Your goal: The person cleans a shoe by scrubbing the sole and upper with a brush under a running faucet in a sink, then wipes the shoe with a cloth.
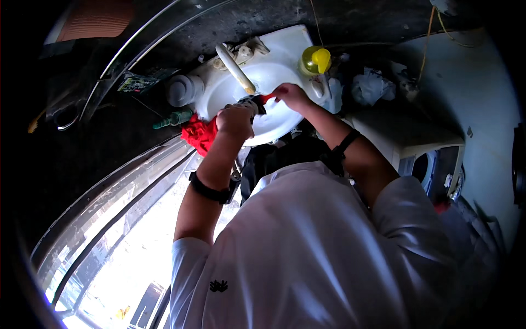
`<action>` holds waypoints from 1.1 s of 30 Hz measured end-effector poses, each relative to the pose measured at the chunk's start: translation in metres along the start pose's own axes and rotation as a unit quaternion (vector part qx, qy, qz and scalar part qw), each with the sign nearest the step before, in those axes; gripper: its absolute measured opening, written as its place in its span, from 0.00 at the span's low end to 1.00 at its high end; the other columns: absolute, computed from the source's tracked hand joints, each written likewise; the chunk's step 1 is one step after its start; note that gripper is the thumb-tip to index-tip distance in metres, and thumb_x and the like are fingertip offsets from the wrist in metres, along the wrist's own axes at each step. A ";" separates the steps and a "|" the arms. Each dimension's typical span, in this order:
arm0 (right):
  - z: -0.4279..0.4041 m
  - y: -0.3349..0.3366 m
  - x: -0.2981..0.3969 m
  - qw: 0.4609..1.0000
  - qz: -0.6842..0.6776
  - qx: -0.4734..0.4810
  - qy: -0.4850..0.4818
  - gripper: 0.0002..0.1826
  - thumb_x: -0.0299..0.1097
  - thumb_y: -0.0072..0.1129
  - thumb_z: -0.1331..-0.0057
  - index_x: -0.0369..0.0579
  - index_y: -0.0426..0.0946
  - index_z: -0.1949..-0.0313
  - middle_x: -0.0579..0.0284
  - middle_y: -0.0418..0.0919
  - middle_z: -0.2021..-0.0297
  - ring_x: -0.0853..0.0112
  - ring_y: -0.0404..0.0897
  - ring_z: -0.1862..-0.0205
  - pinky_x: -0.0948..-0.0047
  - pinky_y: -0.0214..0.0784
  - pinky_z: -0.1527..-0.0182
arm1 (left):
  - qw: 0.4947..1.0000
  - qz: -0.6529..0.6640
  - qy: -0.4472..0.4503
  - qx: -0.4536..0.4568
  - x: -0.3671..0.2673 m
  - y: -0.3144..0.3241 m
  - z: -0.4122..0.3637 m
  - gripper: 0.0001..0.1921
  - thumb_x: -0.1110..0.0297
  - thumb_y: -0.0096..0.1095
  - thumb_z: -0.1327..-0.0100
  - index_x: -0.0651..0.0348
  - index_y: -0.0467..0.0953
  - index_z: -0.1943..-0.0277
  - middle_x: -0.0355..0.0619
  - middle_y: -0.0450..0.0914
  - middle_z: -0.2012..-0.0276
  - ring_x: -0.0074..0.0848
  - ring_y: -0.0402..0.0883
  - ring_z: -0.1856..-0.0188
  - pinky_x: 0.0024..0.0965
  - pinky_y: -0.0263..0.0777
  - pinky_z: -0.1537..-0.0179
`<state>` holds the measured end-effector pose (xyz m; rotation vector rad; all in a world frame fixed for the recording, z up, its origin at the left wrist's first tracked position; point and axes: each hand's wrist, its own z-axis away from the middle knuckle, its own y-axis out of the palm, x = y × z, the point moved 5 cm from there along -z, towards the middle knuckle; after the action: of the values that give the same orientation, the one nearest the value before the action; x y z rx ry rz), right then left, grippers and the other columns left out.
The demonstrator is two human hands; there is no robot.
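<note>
Over a white washbasin (287, 119), my left hand (235, 121) is closed around a dark and light object (251, 103) just below the faucet spout (235, 69); its exact kind is unclear. To its right, my right hand (292, 96) pinches a small red item (266, 98) that meets the dark end of that object. A bunched red cloth (199, 135) hangs over the basin's left edge, beside my left wrist. Both forearms reach over the basin's near rim. My fingertips are partly hidden.
A yellow-topped bottle (316, 60) stands on the basin's back right corner. At the left are a round white container (185, 90) and a green bottle (173, 119). A white plastic bag (373, 87) and an open-fronted cabinet (429, 148) are at the right.
</note>
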<state>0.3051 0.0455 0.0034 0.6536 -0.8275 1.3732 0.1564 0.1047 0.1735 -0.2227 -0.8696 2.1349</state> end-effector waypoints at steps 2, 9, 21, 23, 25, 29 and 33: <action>-0.012 -0.020 -0.001 0.994 0.021 -0.098 -0.043 0.11 0.34 0.61 0.32 0.39 0.80 0.57 0.57 0.85 0.68 0.73 0.85 0.67 0.73 0.73 0.63 | 0.994 0.097 -0.026 -0.032 0.019 0.018 -0.005 0.37 0.50 0.79 0.58 0.68 0.77 0.48 0.59 0.84 0.57 0.44 0.85 0.51 0.43 0.80 0.47; -0.001 -0.016 0.015 0.972 0.077 -0.165 -0.147 0.12 0.39 0.61 0.32 0.44 0.81 0.59 0.53 0.85 0.68 0.60 0.84 0.65 0.64 0.75 0.60 | 0.969 0.231 -0.058 -0.061 0.048 0.043 0.002 0.42 0.48 0.80 0.60 0.71 0.74 0.46 0.61 0.83 0.54 0.49 0.83 0.47 0.42 0.76 0.42; 0.017 0.011 0.043 0.979 0.110 -0.040 -0.170 0.12 0.40 0.57 0.30 0.43 0.80 0.59 0.47 0.84 0.65 0.54 0.84 0.61 0.61 0.74 0.57 | 0.956 0.266 -0.034 -0.122 0.039 0.053 0.007 0.41 0.48 0.77 0.57 0.69 0.71 0.45 0.61 0.83 0.55 0.48 0.84 0.50 0.43 0.77 0.45; 0.009 -0.004 0.041 0.978 0.129 -0.088 -0.136 0.12 0.40 0.57 0.30 0.44 0.81 0.59 0.51 0.85 0.67 0.59 0.85 0.62 0.62 0.75 0.57 | 0.955 0.266 -0.033 -0.124 0.040 0.053 0.004 0.41 0.49 0.78 0.57 0.69 0.71 0.45 0.61 0.83 0.55 0.48 0.84 0.50 0.42 0.77 0.45; 0.005 -0.018 0.035 0.991 0.107 -0.070 -0.043 0.11 0.40 0.56 0.30 0.46 0.81 0.60 0.56 0.85 0.72 0.64 0.86 0.65 0.65 0.75 0.58 | 0.922 0.371 -0.032 -0.105 0.052 0.065 -0.003 0.42 0.49 0.80 0.58 0.69 0.71 0.44 0.61 0.83 0.53 0.48 0.83 0.49 0.41 0.75 0.43; 0.013 -0.019 0.037 0.990 0.141 0.026 0.009 0.13 0.33 0.48 0.32 0.39 0.78 0.58 0.59 0.87 0.72 0.71 0.84 0.71 0.69 0.74 0.62 | 0.879 0.465 -0.063 -0.079 0.060 0.103 -0.023 0.44 0.46 0.80 0.55 0.70 0.71 0.42 0.61 0.83 0.51 0.46 0.83 0.46 0.39 0.73 0.41; 0.020 -0.027 0.030 0.983 0.116 0.023 0.137 0.10 0.28 0.45 0.32 0.37 0.71 0.55 0.53 0.88 0.67 0.74 0.79 0.75 0.75 0.70 0.68 | 0.770 0.624 -0.100 0.089 0.055 0.162 -0.063 0.40 0.43 0.80 0.52 0.69 0.77 0.45 0.54 0.84 0.53 0.32 0.85 0.52 0.39 0.83 0.59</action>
<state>0.3295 0.0437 0.0413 0.3987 -0.6670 1.6555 0.0469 0.1057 0.0274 -0.6086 -0.6570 3.5245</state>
